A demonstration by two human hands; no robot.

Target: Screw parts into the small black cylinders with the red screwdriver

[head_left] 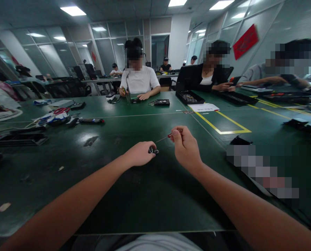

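Over the middle of the green table, my left hand [142, 153] is closed around a small dark part with a round metallic end [156, 152]. Its exact kind is too small to make out, and my fingers cover much of it. My right hand [184, 144] grips a screwdriver [169, 135] by its red handle. The thin shaft points left, its tip close to my left thumb and forefinger and just above the small part. Whether the tip touches anything cannot be told.
Tools and cables, with red-handled scissors [61, 110], lie on the left. Further back are a black circuit-like device [162, 102] and a black parts tray [189, 97]. Yellow tape [235, 132] marks the table at right. A co-worker in a white shirt [140, 81] sits opposite.
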